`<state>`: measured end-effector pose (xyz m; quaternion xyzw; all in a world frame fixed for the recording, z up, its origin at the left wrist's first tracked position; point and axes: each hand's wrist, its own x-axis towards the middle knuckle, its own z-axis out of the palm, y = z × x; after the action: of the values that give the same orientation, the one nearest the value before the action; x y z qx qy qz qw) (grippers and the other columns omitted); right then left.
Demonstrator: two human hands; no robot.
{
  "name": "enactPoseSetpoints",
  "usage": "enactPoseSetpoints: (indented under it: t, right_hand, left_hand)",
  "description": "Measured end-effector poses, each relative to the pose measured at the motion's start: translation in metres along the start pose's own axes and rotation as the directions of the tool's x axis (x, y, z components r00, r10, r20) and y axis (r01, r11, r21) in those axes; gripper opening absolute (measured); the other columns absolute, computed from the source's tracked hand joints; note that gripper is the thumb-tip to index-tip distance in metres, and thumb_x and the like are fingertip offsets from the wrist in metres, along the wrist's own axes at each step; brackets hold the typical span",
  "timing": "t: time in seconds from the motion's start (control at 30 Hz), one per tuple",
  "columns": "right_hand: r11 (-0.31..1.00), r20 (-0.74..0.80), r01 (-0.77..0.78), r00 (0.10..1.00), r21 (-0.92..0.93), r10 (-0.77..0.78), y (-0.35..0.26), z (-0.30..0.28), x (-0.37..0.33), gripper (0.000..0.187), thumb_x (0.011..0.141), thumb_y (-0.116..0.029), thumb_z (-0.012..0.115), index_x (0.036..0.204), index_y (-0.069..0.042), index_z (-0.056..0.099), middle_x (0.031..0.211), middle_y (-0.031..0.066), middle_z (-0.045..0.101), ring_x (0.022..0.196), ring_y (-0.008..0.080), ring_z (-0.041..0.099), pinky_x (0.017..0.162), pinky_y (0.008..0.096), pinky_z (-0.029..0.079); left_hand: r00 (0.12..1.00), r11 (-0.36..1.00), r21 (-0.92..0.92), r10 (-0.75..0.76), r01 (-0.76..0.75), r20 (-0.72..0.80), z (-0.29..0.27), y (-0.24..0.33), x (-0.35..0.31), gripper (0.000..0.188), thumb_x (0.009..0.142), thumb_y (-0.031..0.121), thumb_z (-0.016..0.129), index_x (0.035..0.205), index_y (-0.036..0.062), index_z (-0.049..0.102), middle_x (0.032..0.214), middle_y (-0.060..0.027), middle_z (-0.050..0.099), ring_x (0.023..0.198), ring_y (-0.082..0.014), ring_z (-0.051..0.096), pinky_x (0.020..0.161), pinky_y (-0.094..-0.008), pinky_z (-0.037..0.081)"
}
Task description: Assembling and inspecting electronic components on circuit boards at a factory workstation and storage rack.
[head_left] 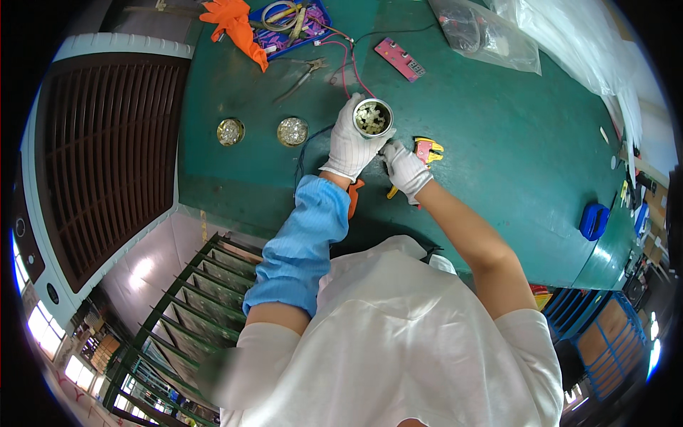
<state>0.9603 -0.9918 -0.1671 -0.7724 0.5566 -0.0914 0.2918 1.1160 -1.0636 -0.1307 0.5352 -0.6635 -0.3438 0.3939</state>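
Note:
My left hand point(348, 146), in a white striped glove, is closed round a round metal tin point(373, 134) with small whitish pieces in it. The tin's mouth faces up. Close to the tin's lower right side, my right hand point(407, 169), also gloved, has its fingers curled together; what they pinch, if anything, is too small to make out. A yellow and red wire stripper point(428, 151) shows partly behind my right hand, its middle hidden. An orange handle point(353, 199) appears beside my left forearm. Pink wires point(353, 64) run down behind the tin.
On the green table point(498, 156) stand two round dishes of shiny bits point(230, 132) point(292, 132). Farther off lie cutting pliers point(302, 80), a pink meter point(400, 60), a blue tray point(324, 16), orange gloves point(238, 28) and a plastic bag point(484, 35). A large slatted unit point(107, 156) borders the left.

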Motion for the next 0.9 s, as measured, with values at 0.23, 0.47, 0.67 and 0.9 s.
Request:
enactPoseSetpoints:
  t: [0.23, 0.47, 0.67, 0.9]
  right_hand:
    - [0.856, -0.19, -0.185, 0.932, 0.483, 0.308, -0.026, -0.078, -0.001, 0.007, 0.084, -0.001, 0.058, 0.091, 0.001, 0.057, 0.083, 0.0204, 0.059, 0.077, 0.0352, 0.058, 0.07, 0.0392, 0.047]
    - [0.926, -0.16, -0.275, 0.933, 0.257, 0.321, -0.068, -0.134, 0.037, 0.017, 0.086, -0.011, 0.056, 0.098, 0.001, 0.058, 0.095, 0.0261, 0.059, 0.091, 0.0425, 0.06, 0.079, 0.0479, 0.048]
    - [0.961, -0.025, -0.277, 0.96, 0.028, 0.277, -0.069, -0.144, 0.055, 0.024, 0.085, -0.017, 0.051, 0.098, 0.001, 0.06, 0.09, 0.0275, 0.062, 0.084, 0.0444, 0.061, 0.075, 0.0481, 0.05]
    - [0.807, 0.077, -0.403, 0.908, 0.432, 0.412, -0.053, -0.169, 0.05, 0.028, 0.086, -0.016, 0.052, 0.107, 0.0, 0.062, 0.081, 0.0213, 0.066, 0.072, 0.0344, 0.065, 0.07, 0.0395, 0.052]
  left_hand:
    - [1.0, 1.0, 0.013, 0.015, -0.015, 0.003, -0.001, 0.003, 0.001, 0.091, 0.059, 0.024, 0.09, 0.13, -0.0029, 0.04, 0.12, -0.016, 0.058, 0.11, -0.0265, 0.059, 0.096, -0.0343, 0.047]
    - [0.991, 0.994, 0.01, 0.111, -0.112, 0.072, 0.016, 0.017, 0.0, 0.077, 0.064, 0.022, 0.082, 0.127, -0.0007, 0.045, 0.114, -0.0212, 0.059, 0.105, -0.037, 0.059, 0.088, -0.0414, 0.049]
    - [0.996, 0.996, 0.043, 0.075, -0.077, 0.051, 0.029, 0.009, -0.001, 0.076, 0.067, 0.023, 0.079, 0.13, -0.0007, 0.043, 0.118, -0.0217, 0.058, 0.108, -0.0371, 0.057, 0.093, -0.0418, 0.047]
    - [0.997, 0.991, -0.122, -0.046, 0.053, 0.059, 0.031, 0.004, 0.003, 0.085, 0.063, 0.031, 0.087, 0.127, -0.0022, 0.043, 0.119, -0.0203, 0.057, 0.108, -0.0331, 0.059, 0.093, -0.0373, 0.048]
